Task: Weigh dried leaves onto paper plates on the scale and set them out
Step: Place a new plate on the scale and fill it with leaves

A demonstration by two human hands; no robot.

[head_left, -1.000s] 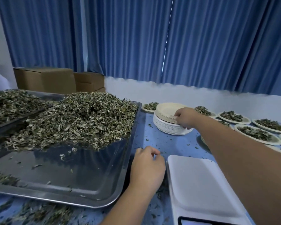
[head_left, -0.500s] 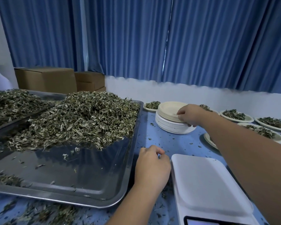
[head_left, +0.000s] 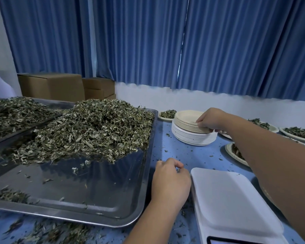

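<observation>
**Head view.** Step in hand, as judged: taking one plate from the stack of plates (head_left: pixel 192 136), which stands on the bench (head_left: pixel 192 154) at about 1 o'clock from the scale (head_left: pixel 232 199).

To do it well, the thumb should peel only the uppermost rim free. The plates nest tightly and two may lift together. A clean single plate then goes flat on the middle of the scale, whose white platform is bare.

Grip, right hand (head_left: pixel 210 119): the fingers are curled over the near rim of the top plate (head_left: pixel 187 116), at the stack's 3 o'clock edge. They pinch that edge, with the fingertips on the tan upper face. How many plates lie inside the pinch cannot be told.

Grip, left hand (head_left: pixel 171 180): it rests on the bench between the tray (head_left: pixel 95 199) and the scale, at the scale's 9 o'clock side. The fingers are loosely curled with the tips drawn together. Whether they hold a leaf crumb cannot be told.

The dried leaves (head_left: pixel 92 129) lie heaped on the far half of the tray, at 10 o'clock from the left hand. Filled plates (head_left: pixel 296 132) are set out at 3 o'clock from the stack, and one more at its 10 o'clock. Leaf crumbs are scattered over the bench.
</observation>
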